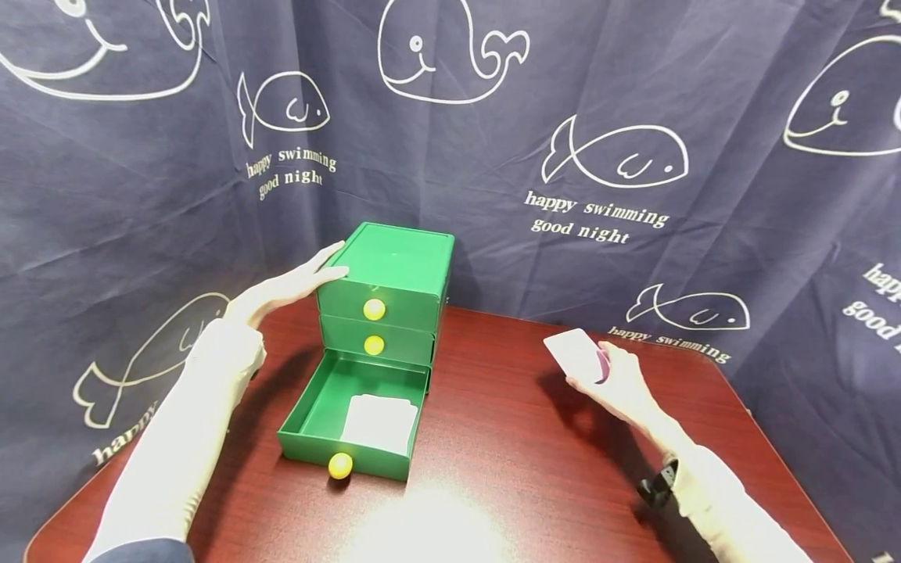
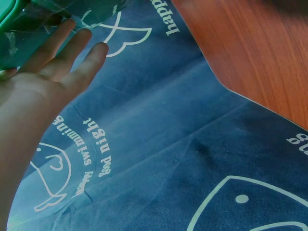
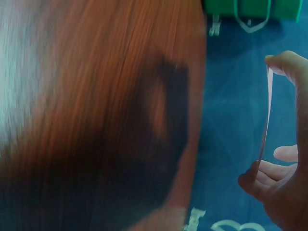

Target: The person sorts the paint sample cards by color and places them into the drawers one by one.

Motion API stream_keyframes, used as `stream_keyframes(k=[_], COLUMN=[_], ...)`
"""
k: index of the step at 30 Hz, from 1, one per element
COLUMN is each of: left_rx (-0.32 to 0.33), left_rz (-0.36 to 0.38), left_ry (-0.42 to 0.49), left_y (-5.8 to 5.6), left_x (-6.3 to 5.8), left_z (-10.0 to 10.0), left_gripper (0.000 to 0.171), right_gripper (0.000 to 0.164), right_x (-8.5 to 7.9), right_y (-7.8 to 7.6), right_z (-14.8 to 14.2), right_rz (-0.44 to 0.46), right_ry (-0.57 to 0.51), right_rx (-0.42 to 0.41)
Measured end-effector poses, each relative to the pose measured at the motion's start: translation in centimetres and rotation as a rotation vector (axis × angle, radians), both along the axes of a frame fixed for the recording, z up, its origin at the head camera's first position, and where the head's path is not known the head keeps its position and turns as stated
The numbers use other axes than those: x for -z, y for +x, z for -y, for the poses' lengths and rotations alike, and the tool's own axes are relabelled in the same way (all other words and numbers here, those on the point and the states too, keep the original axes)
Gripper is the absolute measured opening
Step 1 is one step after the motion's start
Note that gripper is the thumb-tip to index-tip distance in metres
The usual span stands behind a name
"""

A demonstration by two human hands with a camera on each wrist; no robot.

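Observation:
A green three-drawer cabinet (image 1: 394,254) with yellow knobs stands left of centre. My left hand (image 1: 292,286) rests along its upper left edge, and in the left wrist view the fingers (image 2: 77,55) lie straight against its side. The bottom drawer (image 1: 317,403) is pulled out; the upper two are closed. White cards (image 1: 380,422) lie in a pile at the drawer's right side. Over the table to the right, my right hand (image 1: 622,383) pinches a white card (image 1: 572,350) with purple showing near the fingers. In the right wrist view the card (image 3: 269,103) is nearly edge-on between thumb and fingertips.
The dark red wooden table (image 1: 507,422) has a bright glare patch at its front. Behind and on both sides hangs a dark blue curtain (image 1: 486,172) with white fish and whale drawings. The open drawer's yellow knob (image 1: 340,466) juts toward the front.

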State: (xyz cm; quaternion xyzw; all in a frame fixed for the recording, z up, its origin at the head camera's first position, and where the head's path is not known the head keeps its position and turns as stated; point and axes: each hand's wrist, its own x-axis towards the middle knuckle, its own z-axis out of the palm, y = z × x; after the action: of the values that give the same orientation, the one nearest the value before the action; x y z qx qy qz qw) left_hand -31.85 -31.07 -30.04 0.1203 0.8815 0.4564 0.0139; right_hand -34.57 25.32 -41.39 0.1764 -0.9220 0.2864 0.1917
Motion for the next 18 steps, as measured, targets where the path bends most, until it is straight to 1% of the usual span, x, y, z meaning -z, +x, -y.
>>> stream_keyframes(k=[4,7,13,18], left_rx=[-0.003,-0.004,-0.003,0.000], left_rz=[0.003,0.006,0.015,0.011], left_ry=[0.000,0.001,0.026,0.016], left_y=[0.0,0.0,0.0,0.0], left_x=[0.0,-0.1,-0.3,-0.3], left_z=[0.0,-0.1,-0.1,-0.1], left_gripper=[0.075,0.075,0.076,0.075], right_gripper=[0.084,0.087,0.090,0.090], right_x=[-0.4,-0.5,-0.9,-1.2], right_y=[1.3,2.1,3.6,4.7], right_z=[1.6,2.7,4.7,6.2], right_rz=[0.010,-0.002,-0.011,-0.026], right_ry=[-0.002,0.013,0.046,0.051], right_rx=[-0.055,-0.088,-0.134,-0.179])
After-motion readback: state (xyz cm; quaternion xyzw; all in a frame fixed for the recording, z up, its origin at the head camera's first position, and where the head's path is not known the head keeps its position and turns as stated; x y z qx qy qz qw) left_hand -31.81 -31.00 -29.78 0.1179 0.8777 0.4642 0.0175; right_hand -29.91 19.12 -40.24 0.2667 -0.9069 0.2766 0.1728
